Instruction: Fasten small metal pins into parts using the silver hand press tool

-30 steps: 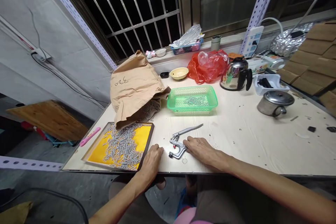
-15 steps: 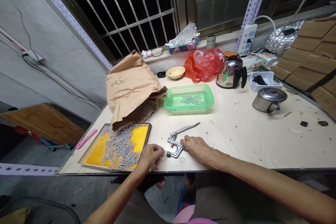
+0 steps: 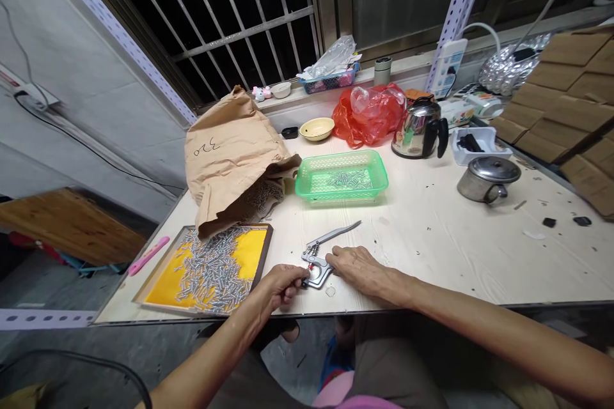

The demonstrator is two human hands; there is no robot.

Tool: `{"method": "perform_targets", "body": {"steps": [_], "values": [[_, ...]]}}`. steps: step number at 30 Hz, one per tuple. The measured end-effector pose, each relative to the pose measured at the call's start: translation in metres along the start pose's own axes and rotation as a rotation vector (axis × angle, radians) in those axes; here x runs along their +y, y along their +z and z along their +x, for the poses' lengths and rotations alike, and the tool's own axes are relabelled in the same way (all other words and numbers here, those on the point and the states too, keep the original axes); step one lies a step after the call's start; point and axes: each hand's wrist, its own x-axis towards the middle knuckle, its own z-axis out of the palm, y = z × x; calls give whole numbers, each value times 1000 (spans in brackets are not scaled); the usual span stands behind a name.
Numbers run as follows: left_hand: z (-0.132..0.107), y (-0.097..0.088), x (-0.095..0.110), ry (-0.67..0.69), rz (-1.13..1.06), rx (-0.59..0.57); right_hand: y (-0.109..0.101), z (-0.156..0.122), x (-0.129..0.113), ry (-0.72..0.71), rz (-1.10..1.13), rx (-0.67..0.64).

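On the table near the front edge lies a grey pair of hand pliers [image 3: 325,275], with a C-shaped jaw, a spring and a red tip. Its handles are spread, the upper one angled away to the back right. My right hand [image 3: 357,270] is closed on the lower handle at the jaw's right side. With fingers pinched, my left hand [image 3: 286,284] is at the jaw's open left side; what it pinches is too small to make out. Left of it sits a shallow tray [image 3: 267,249] with a yellow bottom, bearing a heap of small metal pieces [image 3: 211,271].
A green basket [image 3: 341,197] with some metal pieces stands behind the pliers. A brown paper bag [image 3: 230,153] leans open over the tray. A pink-handled tool [image 3: 148,256] lies far left. A kettle [image 3: 418,131] and a lidded metal cup [image 3: 487,182] stand on the right.
My left hand has moved right, from beside the tray to the jaw of the pliers. My right hand stays on the handle. The view has shifted slightly.
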Motion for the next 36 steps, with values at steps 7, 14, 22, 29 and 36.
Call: {"method": "perform_targets", "body": {"steps": [7,14,22,29,36], "values": [[4,-4,7,-46,104,5,1,3,4,-35,12,5],[-3,-6,9,-30,187,-78,-5,2,4,-51,-20,11],[-8,-1,-3,-55,3,-46,1,2,4,-46,-6,-1],[-20,14,2,-91,65,50,10,1,3,-40,15,42],[-16,12,5,-96,132,-10,1,-3,1,-34,71,28]]}}
